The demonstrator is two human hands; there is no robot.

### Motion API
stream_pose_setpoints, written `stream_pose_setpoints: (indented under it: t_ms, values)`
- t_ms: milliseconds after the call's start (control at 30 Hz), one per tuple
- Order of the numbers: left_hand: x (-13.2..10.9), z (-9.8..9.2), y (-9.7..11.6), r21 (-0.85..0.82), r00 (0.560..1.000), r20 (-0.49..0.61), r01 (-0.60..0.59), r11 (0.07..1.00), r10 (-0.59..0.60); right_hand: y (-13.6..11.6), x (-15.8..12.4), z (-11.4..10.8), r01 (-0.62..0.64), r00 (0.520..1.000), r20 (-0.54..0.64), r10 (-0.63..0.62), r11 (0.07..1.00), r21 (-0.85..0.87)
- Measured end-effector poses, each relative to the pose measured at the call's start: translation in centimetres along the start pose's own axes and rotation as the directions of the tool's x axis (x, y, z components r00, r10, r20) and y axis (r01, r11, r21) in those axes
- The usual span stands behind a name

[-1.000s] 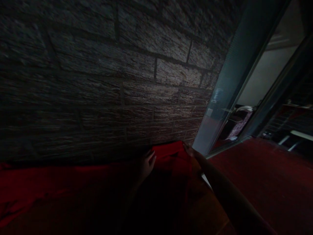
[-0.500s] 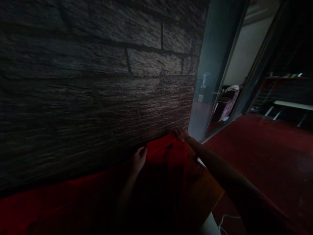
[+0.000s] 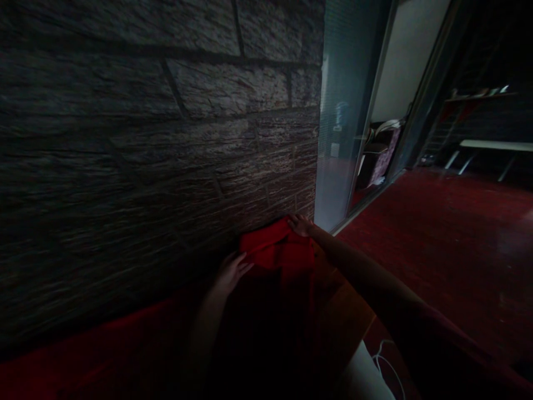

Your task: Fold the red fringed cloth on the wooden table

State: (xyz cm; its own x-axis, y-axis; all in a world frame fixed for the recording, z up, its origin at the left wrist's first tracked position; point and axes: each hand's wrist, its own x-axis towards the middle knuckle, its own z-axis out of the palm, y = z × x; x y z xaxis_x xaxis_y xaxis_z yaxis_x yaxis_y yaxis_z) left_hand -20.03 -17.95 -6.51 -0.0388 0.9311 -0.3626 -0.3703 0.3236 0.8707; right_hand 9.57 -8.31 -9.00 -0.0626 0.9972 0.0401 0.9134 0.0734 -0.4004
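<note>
A red cloth (image 3: 270, 244) lies over a wooden table (image 3: 347, 311) along the wall, with creases near its far end. My left hand (image 3: 231, 272) is at the cloth's wall side, fingers spread and pointing right, with nothing visible in them. At the far corner, close to the wall, my right hand (image 3: 300, 225) lies on the cloth with its fingers stretched over the edge. Deep shadow hides much of the near part of the cloth and my left forearm.
A rough stone wall (image 3: 216, 128) rises directly behind the table. Beyond its end stand a glass door panel (image 3: 339, 133) and an open doorway. To the right are a red floor (image 3: 449, 233), a white bench (image 3: 495, 145) and a white cable (image 3: 389, 364) beside the table.
My left hand has shifted slightly left and down, its fingers spreading apart. My right hand stays at the far corner of the cloth. The whole view has turned a little right.
</note>
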Motion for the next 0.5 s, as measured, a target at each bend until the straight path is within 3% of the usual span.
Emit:
stream_pose_setpoints:
  t_ms: [133,267,400,500]
  values:
    - [-0.1,-0.6,0.2,0.077,0.997,0.009,0.071,0.995,-0.071,-0.9,-0.9,-0.4,-0.073,0.997,0.021,0.073,0.997,0.012]
    - [-0.3,-0.9,0.8,0.186,1.0,0.018,0.01,0.983,-0.014,-2.4,-1.8,-2.4,-0.106,0.994,0.008,0.106,0.993,0.052]
    - [-0.9,-0.8,1.3,0.286,1.0,-0.004,0.009,0.958,-0.009,-2.8,-4.5,-5.1,-0.09,0.983,-0.147,0.111,0.986,0.142]
    - [-1.0,-0.7,1.3,0.3,1.0,-0.026,0.01,0.954,-0.003,-1.6,-8.8,-5.8,0.023,0.957,-0.276,0.093,0.921,0.389]
